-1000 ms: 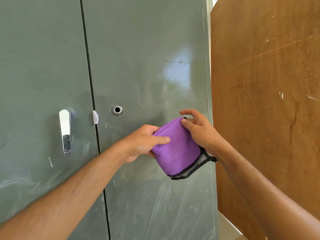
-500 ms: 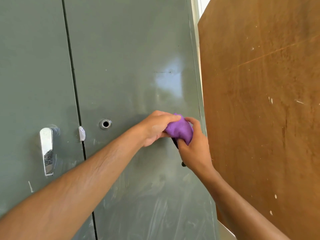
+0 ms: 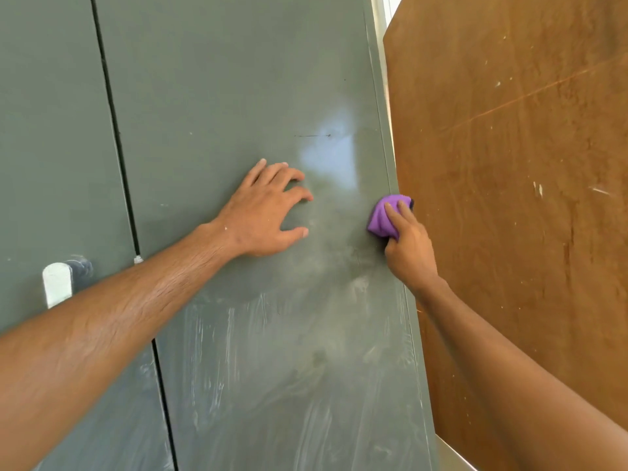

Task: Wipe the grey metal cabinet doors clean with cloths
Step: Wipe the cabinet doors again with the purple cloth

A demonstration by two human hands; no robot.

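The right grey metal cabinet door (image 3: 238, 96) fills the middle of the view, streaked with white smears low down. My right hand (image 3: 407, 246) grips a bunched purple cloth (image 3: 382, 217) and presses it against the door's right edge. My left hand (image 3: 268, 212) rests on the same door with fingers spread, a hand's width left of the cloth, holding nothing. The left cabinet door (image 3: 51, 147) lies beyond the dark vertical gap between the two doors.
A chrome handle (image 3: 57, 283) sits low on the left door, partly behind my left forearm. A tall brown wooden board (image 3: 509, 198) stands right beside the cabinet's right edge.
My left hand let go of the cloth and spread flat on the door. My right hand carried the bunched cloth to the door's right edge. The view shifted up and right.
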